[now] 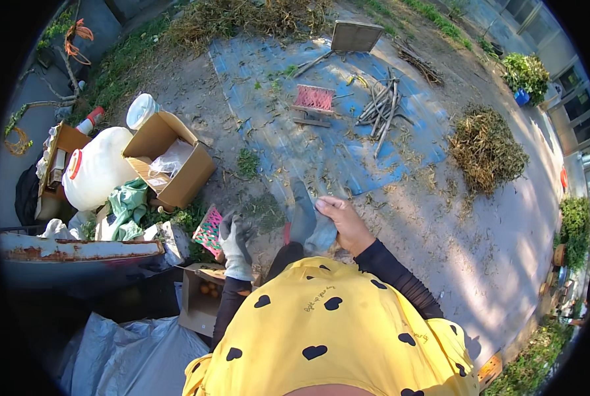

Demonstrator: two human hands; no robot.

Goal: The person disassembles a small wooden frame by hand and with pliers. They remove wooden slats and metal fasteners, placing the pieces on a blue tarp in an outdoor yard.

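Pale limp item, probably plastic film (323,236): near centre, upper edge pinched in the bare right hand (345,224)'s fingers. Likely light, soft, slippery; best held by a bunched edge. Gloved left hand (236,243): fingers apart, seemingly bare of load.

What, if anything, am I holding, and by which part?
Your right hand pinches a pale, limp item by its upper edge; your left hand seems empty.

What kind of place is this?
Looks like an outdoor yard or garden, probably beside a building: a blue sheet spread on the ground, a heap of dried plants and a pile of sticks.
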